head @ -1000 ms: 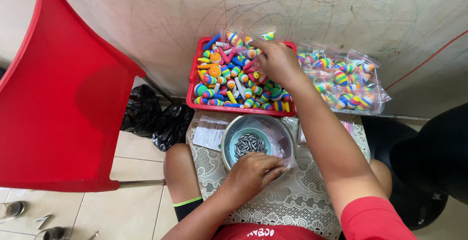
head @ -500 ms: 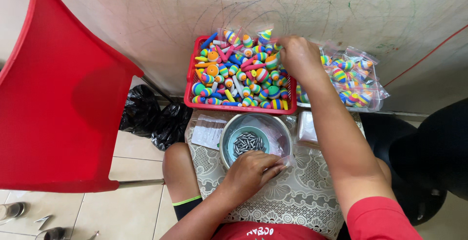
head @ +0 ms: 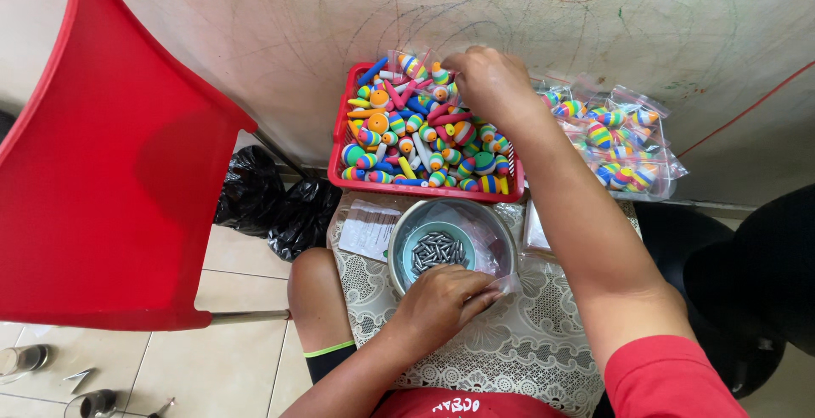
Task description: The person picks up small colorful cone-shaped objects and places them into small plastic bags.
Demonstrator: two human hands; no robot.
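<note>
Red plastic basket (head: 341, 142) against the wall, heaped with striped foam floats (head: 441, 142) in every colour; it looks far from emptied. The right hand (head: 492, 87) reaches over its far corner, fingers bunched as if pinching a float there, though I cannot tell what sits between them. The left hand (head: 441, 303) rests on the lace cloth (head: 526, 350) over the lap, fingertips pressed on a clear bag (head: 501, 286) at the rim of the metal bowl (head: 399, 244). Inside the bowl sits a small teal dish of grey metal sinkers (head: 437, 251). To the right lies a pile of filled packets (head: 615, 142), so a fair share seems bagged already, with much left.
</note>
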